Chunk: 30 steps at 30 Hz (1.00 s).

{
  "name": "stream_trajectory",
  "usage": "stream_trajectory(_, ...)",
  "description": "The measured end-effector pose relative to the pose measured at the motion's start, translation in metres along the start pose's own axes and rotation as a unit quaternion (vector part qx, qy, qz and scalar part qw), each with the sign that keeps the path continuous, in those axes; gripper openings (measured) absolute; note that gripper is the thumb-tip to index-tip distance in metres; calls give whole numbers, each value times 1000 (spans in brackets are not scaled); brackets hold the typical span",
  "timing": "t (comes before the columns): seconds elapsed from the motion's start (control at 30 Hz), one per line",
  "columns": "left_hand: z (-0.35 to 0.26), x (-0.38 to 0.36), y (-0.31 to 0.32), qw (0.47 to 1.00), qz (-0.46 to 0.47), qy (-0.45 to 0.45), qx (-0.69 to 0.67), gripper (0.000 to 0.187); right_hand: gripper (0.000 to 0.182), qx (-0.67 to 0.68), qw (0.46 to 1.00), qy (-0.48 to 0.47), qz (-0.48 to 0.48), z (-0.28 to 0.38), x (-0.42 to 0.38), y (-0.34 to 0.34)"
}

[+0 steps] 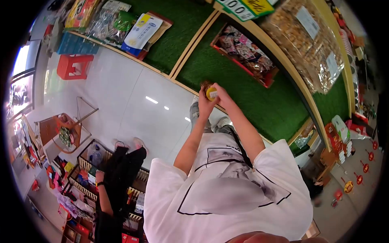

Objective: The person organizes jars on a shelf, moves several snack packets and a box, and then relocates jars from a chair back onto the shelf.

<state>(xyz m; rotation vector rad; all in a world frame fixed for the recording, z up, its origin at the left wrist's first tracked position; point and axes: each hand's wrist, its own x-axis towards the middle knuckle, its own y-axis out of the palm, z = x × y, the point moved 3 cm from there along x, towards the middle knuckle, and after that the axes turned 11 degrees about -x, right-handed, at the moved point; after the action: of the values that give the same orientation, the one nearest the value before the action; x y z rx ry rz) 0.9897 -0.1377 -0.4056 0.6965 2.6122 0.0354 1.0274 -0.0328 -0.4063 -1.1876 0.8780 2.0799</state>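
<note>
Both hands are together around a small jar (211, 93) with a yellow lid and a brownish body, held over the wooden edge of a shelf lined with green turf (247, 103). My left hand (206, 103) wraps round the jar from the left side. My right hand (223, 96) grips it from the right, its fingers at the lid. A pale label shows on the lid. Beyond the hands, a red box (265, 77) of small wrapped packets lies on the turf.
Bagged goods (306, 40) lie at the upper right, pouches (142, 34) at the upper left. A red stool (75, 67) stands on the pale floor (121, 89). Another person in dark clothes (121, 174) is at the lower left beside crates. A brown chair (60, 129) stands farther left.
</note>
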Motion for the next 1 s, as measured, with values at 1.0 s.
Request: stream_trajectory(1.0, -21, 103, -40, 941, 119, 169, 269, 83, 58, 111, 993, -48, -10, 53, 42, 8)
